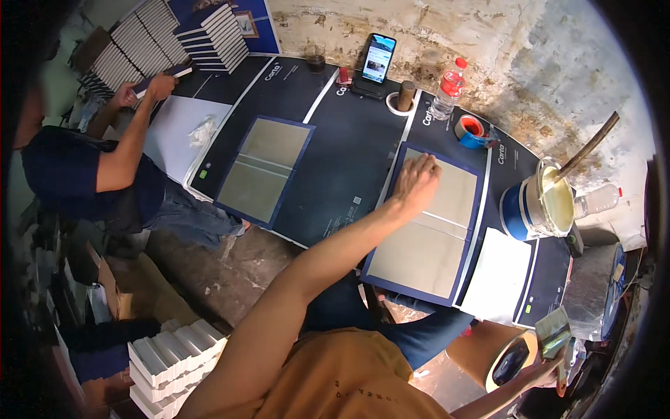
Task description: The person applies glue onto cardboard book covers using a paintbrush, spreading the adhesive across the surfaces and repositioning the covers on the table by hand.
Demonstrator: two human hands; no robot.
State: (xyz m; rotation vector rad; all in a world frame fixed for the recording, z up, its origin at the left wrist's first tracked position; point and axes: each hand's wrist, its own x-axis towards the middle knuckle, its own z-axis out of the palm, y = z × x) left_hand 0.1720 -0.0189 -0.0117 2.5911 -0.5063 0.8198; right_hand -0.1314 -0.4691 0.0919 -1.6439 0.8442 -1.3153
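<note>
A book cover case (419,262), two grey-beige boards framed by dark blue cover material, lies on the black table in front of me. My left hand (417,183) reaches across to its far board, fingers bent and tips resting near the top edge, gripping nothing that I can see. Low at the right, off the table's edge, my right hand (541,375) is closed around a wide flat brush (554,331) with an orange handle. The brush's bristles point up. A second, similar cover case (262,190) lies farther left.
At the right stand a bucket of pale paste (520,209) with a stick, white sheets (497,276) and tape rolls (472,133). A bottle (449,91) and phone (378,59) are at the back. A co-worker (77,157) handles a book at left, near book stacks (211,38).
</note>
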